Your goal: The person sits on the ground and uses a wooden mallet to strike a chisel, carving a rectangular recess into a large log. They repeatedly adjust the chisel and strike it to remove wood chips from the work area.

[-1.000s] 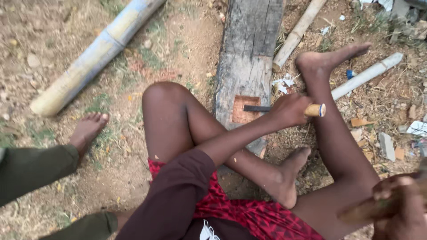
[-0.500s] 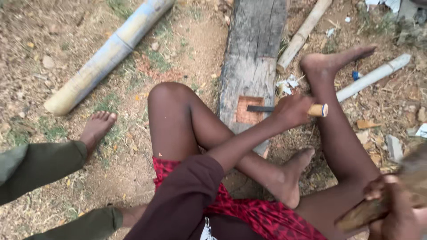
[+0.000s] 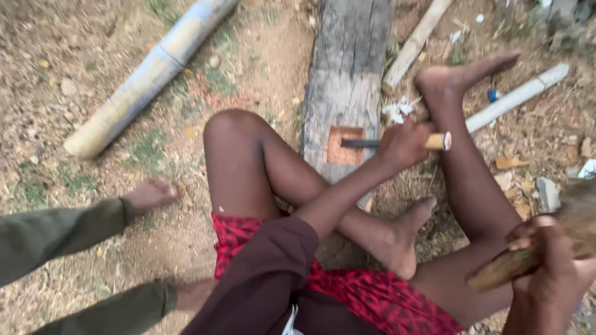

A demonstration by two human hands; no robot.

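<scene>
Our left hand: fingers closed around the wooden handle of a chisel, its dark blade lying flat into the square reddish notch cut in the weathered plank. Our right hand: fingers wrapped round a blurred wooden mallet, raised at lower right, well apart from the chisel. Nearby: a bamboo pole on bare ground, another person's olive-trousered legs at left.

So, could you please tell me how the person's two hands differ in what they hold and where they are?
The left hand grips a chisel with its blade lying in the square recess of the wooden beam; the right hand grips a wooden mallet, blurred. The left is stretched out over the beam; the right is off to the side, clear of it. Both are closed around wooden-handled tools.
</scene>
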